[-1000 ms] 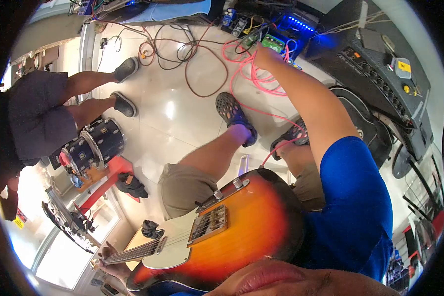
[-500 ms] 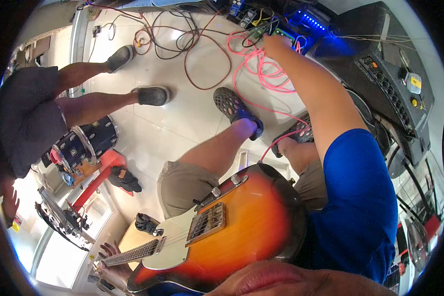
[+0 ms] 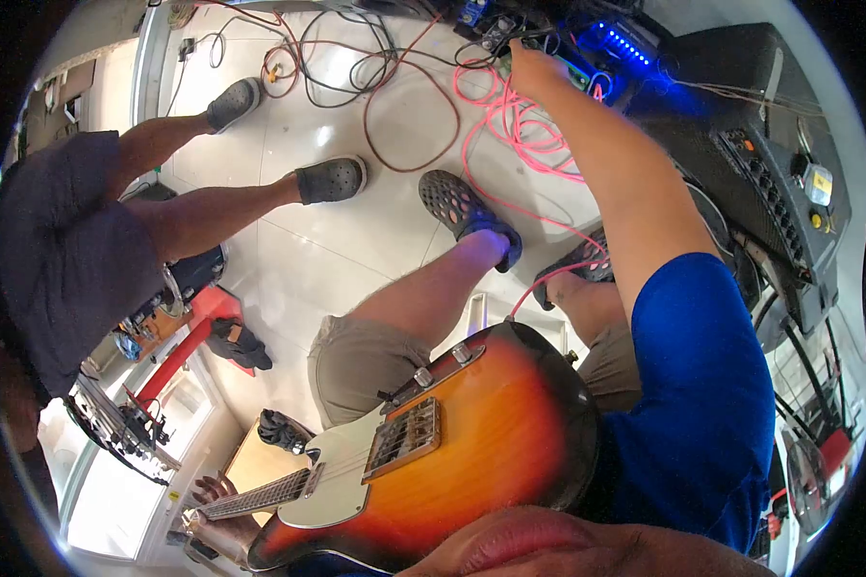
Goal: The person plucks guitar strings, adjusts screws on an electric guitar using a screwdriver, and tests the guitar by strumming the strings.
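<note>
A sunburst electric guitar (image 3: pixel 496 423) lies across my lap, its neck (image 3: pixel 260 497) pointing to the lower left. Around the far end of that neck is my left hand (image 3: pixel 219 514), with fingers showing past the strings. My right arm stretches forward, and my right hand (image 3: pixel 537 72) reaches down among the pedals on the floor; its fingertips touch one of them, partly hidden by the hand. Beside it is a green pedal (image 3: pixel 577 77). A pink cable (image 3: pixel 520 135) lies coiled below the hand and runs back to the guitar.
Another person (image 3: pixel 77 240) stands at the left, one shoe (image 3: pixel 332 180) near mid-floor. Dark cables (image 3: pixel 361 72) loop across the tiles. A black amplifier (image 3: pixel 741 144) stands at the right, behind a blue-lit unit (image 3: pixel 621 43). A drum (image 3: pixel 197 272) is at the left.
My right hand has shifted from the green pedal towards the pedals on its left. The other person has stepped further in, one foot moving right. The view has shifted slightly.
</note>
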A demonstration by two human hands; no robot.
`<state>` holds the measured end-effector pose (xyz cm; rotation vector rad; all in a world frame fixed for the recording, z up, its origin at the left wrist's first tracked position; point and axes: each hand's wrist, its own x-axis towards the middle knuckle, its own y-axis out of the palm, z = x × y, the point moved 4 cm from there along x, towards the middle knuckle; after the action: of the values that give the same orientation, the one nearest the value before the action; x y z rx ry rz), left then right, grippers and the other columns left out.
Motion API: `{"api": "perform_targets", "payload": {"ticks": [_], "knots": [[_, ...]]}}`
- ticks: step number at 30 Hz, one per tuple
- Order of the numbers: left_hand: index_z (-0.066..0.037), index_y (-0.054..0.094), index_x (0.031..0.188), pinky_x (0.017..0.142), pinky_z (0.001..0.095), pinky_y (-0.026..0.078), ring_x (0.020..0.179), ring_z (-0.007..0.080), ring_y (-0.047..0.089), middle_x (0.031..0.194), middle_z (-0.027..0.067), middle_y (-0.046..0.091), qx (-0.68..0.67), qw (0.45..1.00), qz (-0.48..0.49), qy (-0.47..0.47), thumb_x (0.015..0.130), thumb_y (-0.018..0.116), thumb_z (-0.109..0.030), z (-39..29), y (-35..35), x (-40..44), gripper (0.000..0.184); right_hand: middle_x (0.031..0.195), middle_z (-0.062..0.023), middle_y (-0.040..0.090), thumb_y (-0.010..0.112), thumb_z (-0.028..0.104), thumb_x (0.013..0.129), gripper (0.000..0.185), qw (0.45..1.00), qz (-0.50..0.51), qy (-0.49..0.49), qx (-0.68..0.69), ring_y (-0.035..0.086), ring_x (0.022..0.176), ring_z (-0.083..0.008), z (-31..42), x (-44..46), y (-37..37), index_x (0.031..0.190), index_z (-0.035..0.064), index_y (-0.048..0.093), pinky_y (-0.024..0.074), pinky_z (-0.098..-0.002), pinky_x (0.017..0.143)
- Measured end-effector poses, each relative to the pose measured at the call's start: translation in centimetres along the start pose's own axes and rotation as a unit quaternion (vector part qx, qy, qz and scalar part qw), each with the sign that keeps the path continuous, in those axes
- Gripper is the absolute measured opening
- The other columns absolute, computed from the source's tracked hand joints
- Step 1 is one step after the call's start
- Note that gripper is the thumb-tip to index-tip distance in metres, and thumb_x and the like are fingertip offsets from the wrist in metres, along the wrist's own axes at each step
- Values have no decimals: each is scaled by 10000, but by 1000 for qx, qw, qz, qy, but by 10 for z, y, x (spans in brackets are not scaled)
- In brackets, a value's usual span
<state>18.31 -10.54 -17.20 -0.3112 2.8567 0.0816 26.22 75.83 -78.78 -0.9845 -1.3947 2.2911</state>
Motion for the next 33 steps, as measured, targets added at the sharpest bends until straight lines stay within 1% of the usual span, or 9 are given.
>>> {"api": "perform_targets", "payload": {"ticks": [2,5,8,14,18,23,26,32,33], "knots": [[-52,605,1188,1223,541,347,1351,327,504,1392,161,560,3,1000,-6,6,889,689,-311,-1,4,-1,404,1138,-250,721,587,134,885,667,1000,10,14,-2,717,1043,-417,10,-1,-5,1512,37,379,570,-551,866],[-53,606,1186,1221,542,351,1344,327,508,1384,160,564,7,1000,-13,7,888,692,-311,-1,21,-6,404,1183,-268,707,538,201,941,456,999,43,23,12,699,1111,-423,11,-7,-10,1377,65,540,543,-581,934],[-55,607,1185,1218,543,356,1338,327,512,1377,159,568,6,1000,-19,13,887,695,-312,-1,22,-2,403,1170,-255,712,575,140,903,567,998,50,46,13,705,1076,-418,12,-17,-18,1450,39,465,565,-548,887],[-58,610,1181,1212,545,364,1326,327,521,1362,157,576,5,1000,-20,22,884,701,-313,3,22,-9,401,1179,-236,715,612,196,916,520,997,77,11,-14,708,1082,-406,-7,18,0,1404,36,533,575,-540,873],[-61,611,1179,1208,546,370,1317,326,526,1352,156,582,1,1000,-19,20,883,705,-313,11,32,-13,401,1213,-228,710,613,176,909,535,985,97,-36,-137,707,1094,-401,-1,18,-5,1414,18,534,576,-537,879],[-69,595,1196,1201,543,375,1312,323,530,1354,151,582,6,999,-28,24,889,694,-326,12,35,-18,412,1180,-204,733,634,157,882,560,996,55,-27,-59,734,1037,-372,0,6,-5,1415,16,537,598,-513,840],[-75,579,1215,1196,539,377,1310,320,531,1361,146,579,15,999,-30,22,896,681,-337,10,36,-18,425,1144,-213,740,633,179,867,537,994,108,-17,-20,738,1032,-358,-15,38,27,1377,17,582,597,-494,864],[-89,546,1251,1186,532,381,1308,314,532,1375,136,574,25,999,-31,21,911,655,-361,15,44,-12,450,1084,-215,748,643,203,849,384,999,38,-17,-19,735,1030,-361,37,24,-26,1179,10,685,598,-484,841],[-91,540,1257,1185,531,382,1308,313,533,1377,134,573,26,999,-31,20,913,651,-365,15,48,-10,454,1071,-186,762,622,154,884,259,1000,10,-9,-9,749,1016,-361,40,22,-23,1077,49,758,608,-521,815]]}}
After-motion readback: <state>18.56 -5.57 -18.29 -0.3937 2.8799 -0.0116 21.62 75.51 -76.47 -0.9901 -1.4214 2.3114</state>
